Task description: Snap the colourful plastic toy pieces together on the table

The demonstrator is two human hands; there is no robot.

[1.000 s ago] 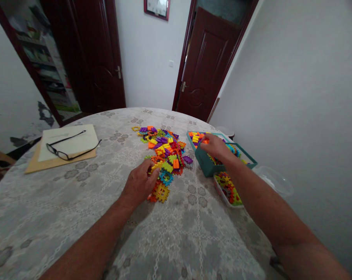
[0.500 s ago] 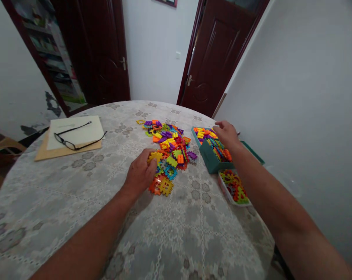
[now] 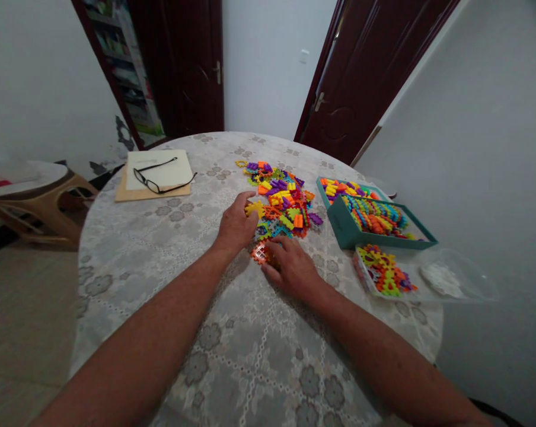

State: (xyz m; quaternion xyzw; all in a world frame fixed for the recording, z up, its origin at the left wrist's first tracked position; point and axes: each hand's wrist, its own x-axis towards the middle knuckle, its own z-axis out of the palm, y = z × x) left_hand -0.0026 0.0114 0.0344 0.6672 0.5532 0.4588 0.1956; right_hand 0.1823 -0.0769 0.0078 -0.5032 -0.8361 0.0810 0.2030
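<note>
A pile of bright plastic interlocking pieces lies in the middle of the round table. My left hand rests at the pile's near left edge, fingers curled on a yellow piece. My right hand lies palm down just in front of the pile, fingers closing over an orange piece. A teal box holding sorted pieces stands to the right of the pile.
A clear tray with more pieces and a clear lid sit near the table's right edge. Glasses lie on papers at the far left. A wooden stool stands left of the table. Two dark doors are behind.
My right hand left the teal box and came down onto the near edge of the pile. The left hand stayed at the pile. The view swung left and down.
</note>
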